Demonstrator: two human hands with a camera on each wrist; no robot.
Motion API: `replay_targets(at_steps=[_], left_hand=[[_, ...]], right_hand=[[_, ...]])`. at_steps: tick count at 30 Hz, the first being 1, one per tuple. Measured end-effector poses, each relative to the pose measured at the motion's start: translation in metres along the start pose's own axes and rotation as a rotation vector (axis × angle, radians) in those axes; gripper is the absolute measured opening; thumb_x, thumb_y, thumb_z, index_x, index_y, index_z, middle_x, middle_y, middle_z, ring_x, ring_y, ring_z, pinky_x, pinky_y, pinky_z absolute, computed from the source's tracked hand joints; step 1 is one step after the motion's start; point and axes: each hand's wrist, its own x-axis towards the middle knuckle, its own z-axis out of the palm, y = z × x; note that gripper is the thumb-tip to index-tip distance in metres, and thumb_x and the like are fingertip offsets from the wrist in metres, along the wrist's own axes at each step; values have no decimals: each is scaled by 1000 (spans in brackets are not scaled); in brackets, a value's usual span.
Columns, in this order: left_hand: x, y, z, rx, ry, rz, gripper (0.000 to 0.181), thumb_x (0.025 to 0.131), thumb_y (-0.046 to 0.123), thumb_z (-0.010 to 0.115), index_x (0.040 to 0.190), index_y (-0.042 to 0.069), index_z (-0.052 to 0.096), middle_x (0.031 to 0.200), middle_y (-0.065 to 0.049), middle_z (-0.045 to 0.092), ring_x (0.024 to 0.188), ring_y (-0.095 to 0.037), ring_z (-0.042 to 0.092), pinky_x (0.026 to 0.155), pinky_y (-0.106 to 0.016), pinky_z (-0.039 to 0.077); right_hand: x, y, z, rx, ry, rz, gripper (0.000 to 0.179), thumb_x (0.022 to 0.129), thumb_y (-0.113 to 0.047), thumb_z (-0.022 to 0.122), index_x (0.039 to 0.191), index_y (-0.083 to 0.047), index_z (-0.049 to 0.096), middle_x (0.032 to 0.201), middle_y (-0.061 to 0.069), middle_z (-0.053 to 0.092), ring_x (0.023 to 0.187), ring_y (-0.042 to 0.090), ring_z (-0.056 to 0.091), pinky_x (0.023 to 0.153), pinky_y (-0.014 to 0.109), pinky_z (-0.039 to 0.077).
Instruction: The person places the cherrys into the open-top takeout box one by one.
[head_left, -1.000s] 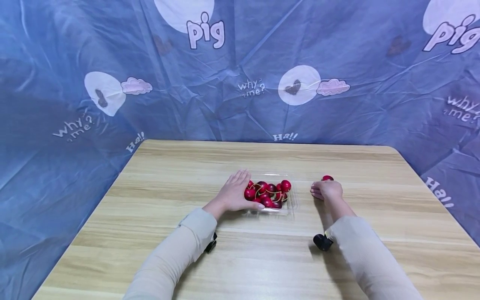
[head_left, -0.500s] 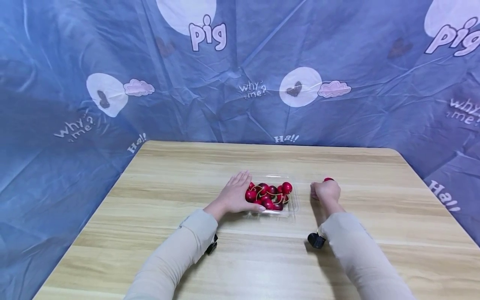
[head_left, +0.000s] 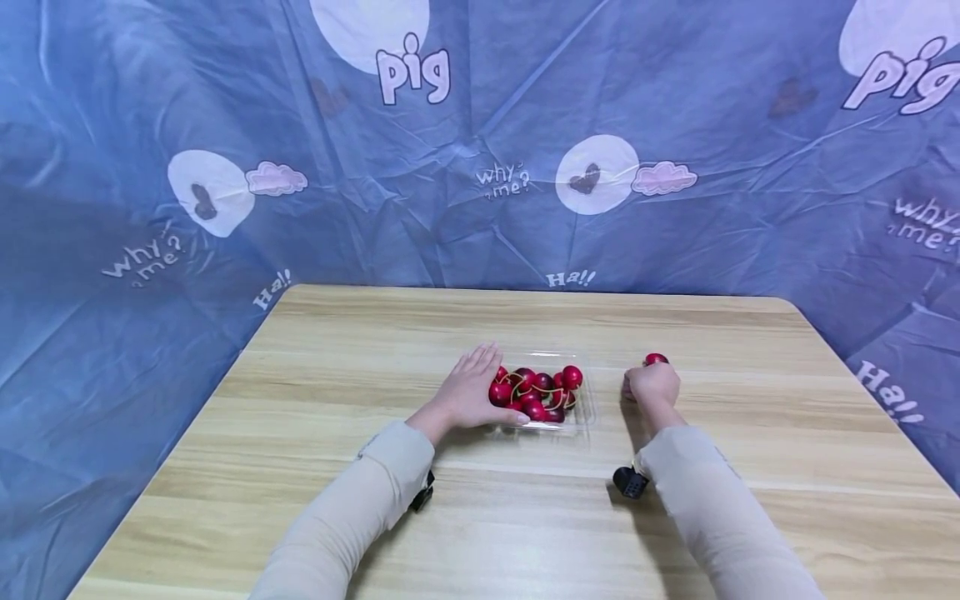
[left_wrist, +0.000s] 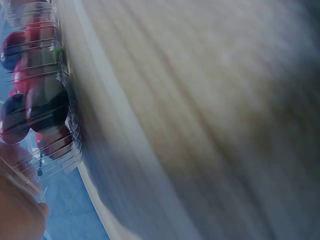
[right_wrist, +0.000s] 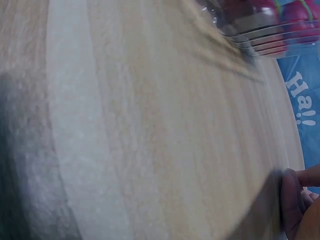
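Note:
A clear plastic box (head_left: pixel 587 412) of red cherries (head_left: pixel 534 407) with thin stems stands mid-table. My left hand (head_left: pixel 468 392) rests against its left end, fingers straight toward the back corner, thumb along the near side. In the left wrist view, the box's ribbed wall (left_wrist: pixel 65 160) shows cherries behind it. To the right of the box, my right hand (head_left: pixel 654 385) is low over the table with its fingers curled. A single cherry (head_left: pixel 656 359) peeks out just beyond its knuckles. The fingertips are hidden in the head view, and I cannot tell whether they pinch its stem.
The wooden table (head_left: pixel 360 358) reaches back to a blue printed cloth (head_left: pixel 420 225) hanging behind and at both sides. A dark wrist camera (head_left: pixel 630 482) sits under the right sleeve. Between box and right hand lies a narrow stretch of bare wood.
My right hand's fingers have curled in more, and its wrist has shifted slightly left. The lone cherry was mostly covered half a second ago and shows more now. Left hand and box stay put.

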Motion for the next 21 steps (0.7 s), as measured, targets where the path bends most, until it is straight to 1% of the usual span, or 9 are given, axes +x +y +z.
replay_targets(at_steps=[2,4,7,9,10,12,16,19,21], left_hand=[[0,0,0,2,0,0,111,62,79,37,137,2,11,143,-12,4,129,-25,0,104,-37,2],[0,0,0,3,-1,-1,112,62,80,37,137,2,11,143,-12,4,129,-25,0,104,-37,2],[0,-1,-1,2,-2,-1,112,62,80,37,137,2,11,143,-12,4,129,-25,1,104,-37,3],[-1,-1,-1,2,-2,-1,112,62,80,37,137,2,11,143,-12,4,129,-26,1,104,-37,2],[-1,-1,-1,1,-1,0,112,62,80,37,137,1,12,143,-12,5,129,-26,1,104,-37,2],[-1,-1,-1,4,-1,-1,112,62,80,37,137,1,12,143,-12,5,129,-26,1,104,-36,2],[-1,-1,-2,6,-1,-1,112,62,80,36,137,1,12,143,-12,5,129,-26,1,104,-36,2],[0,-1,-1,3,-1,0,112,62,80,37,137,2,12,143,-12,5,129,-25,1,104,-36,3],[0,-1,-1,3,-1,0,112,62,80,37,137,2,12,143,-12,5,129,-25,1,104,-36,3]], right_hand=[[0,0,-1,147,-25,55,28,75,-5,52,99,11,55,57,10,58,46,12,56,56,26,51],[1,0,-1,306,-59,117,21,77,-1,51,94,12,54,48,4,54,38,10,54,49,24,51],[0,-1,-3,502,-102,203,11,79,2,49,87,9,53,43,2,53,38,9,54,47,22,50],[-1,-1,-4,574,-115,225,8,79,4,48,85,7,52,43,2,53,39,9,54,48,22,50],[-1,-1,-5,601,-116,234,9,79,5,48,86,6,52,43,2,53,40,9,55,49,22,51],[-2,-2,-5,652,-111,243,15,79,6,49,93,9,52,43,3,54,41,9,56,51,22,51],[-4,-1,-6,734,-99,257,32,79,8,50,110,12,46,45,3,55,44,10,58,56,23,51],[-5,1,-6,795,-93,264,33,80,7,50,112,12,45,47,3,56,47,11,59,59,24,51],[-5,3,-6,832,-88,264,30,80,8,50,110,11,46,49,4,57,49,11,60,61,24,51]])
